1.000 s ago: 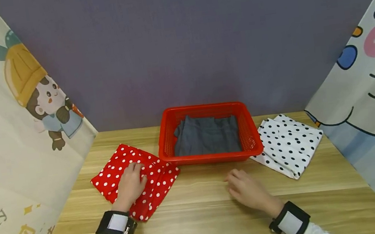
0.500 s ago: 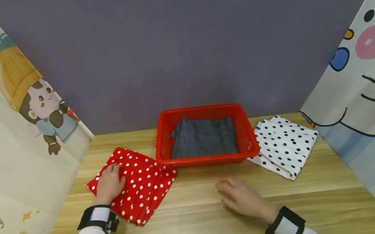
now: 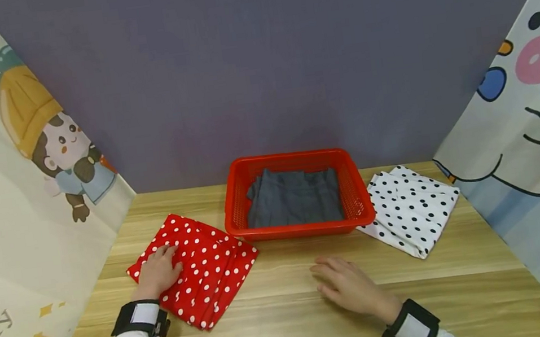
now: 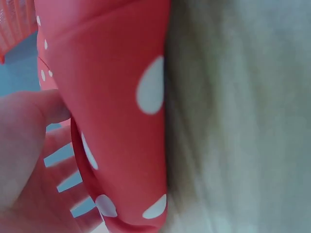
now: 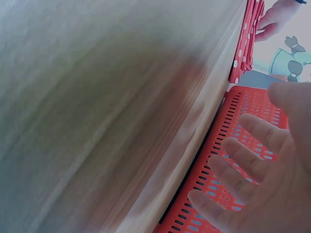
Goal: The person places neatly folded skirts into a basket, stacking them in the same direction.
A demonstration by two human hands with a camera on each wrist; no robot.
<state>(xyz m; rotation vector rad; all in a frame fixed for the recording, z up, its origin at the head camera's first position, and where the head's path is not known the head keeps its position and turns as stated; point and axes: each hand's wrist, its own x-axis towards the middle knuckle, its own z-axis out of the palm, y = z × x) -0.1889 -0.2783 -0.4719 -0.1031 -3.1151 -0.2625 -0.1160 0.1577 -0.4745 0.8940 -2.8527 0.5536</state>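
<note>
On the left of the head view, my left hand (image 3: 159, 270) rests on a folded red cloth (image 3: 209, 273) with white dots, near its left corner. In the left wrist view its fingers are spread flat over the cloth (image 4: 116, 116) and the thumb lies at a fold. My right hand (image 3: 343, 283) hovers low over the table in front of the basket, holding nothing; the right wrist view shows its fingers (image 5: 252, 170) loosely extended. At the back centre stands a red plastic basket (image 3: 303, 228) with a dark grey folded cloth (image 3: 296, 196) inside.
A folded white cloth (image 3: 413, 209) with black dots lies right of the basket, partly against its side. The wooden table (image 3: 270, 322) meets a grey back panel (image 3: 277, 65), with printed curtains on both sides.
My left hand has shifted left across the red cloth, from its middle toward the left corner. The red cloth has slid slightly toward me. The right hand has moved slightly left.
</note>
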